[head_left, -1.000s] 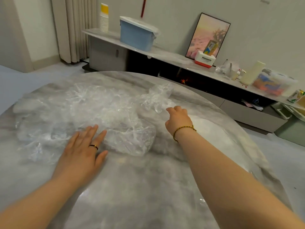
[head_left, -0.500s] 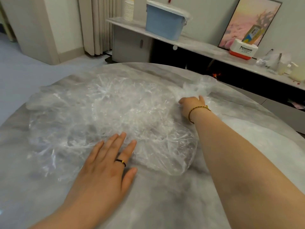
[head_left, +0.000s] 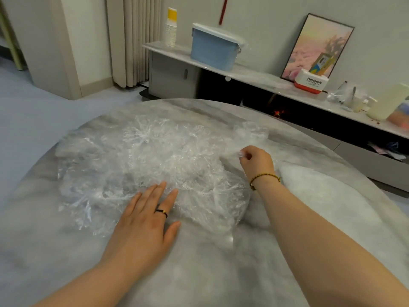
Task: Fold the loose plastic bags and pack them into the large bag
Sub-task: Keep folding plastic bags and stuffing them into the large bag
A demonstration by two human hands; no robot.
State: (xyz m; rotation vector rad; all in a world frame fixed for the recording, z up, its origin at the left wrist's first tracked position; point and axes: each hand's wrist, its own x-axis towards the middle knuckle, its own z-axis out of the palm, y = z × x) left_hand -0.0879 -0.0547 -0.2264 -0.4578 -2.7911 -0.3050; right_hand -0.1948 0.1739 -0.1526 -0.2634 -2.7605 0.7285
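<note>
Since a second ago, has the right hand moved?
Yes. The right hand has gone from the pile's near edge toward its far corner, now pinching plastic there.

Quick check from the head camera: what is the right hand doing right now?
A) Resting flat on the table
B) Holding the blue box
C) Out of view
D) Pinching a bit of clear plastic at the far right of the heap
D: the right hand is closed on a bit of clear plastic beside the heap of plastic bags, while the left hand lies open on the heap's near edge.
</note>
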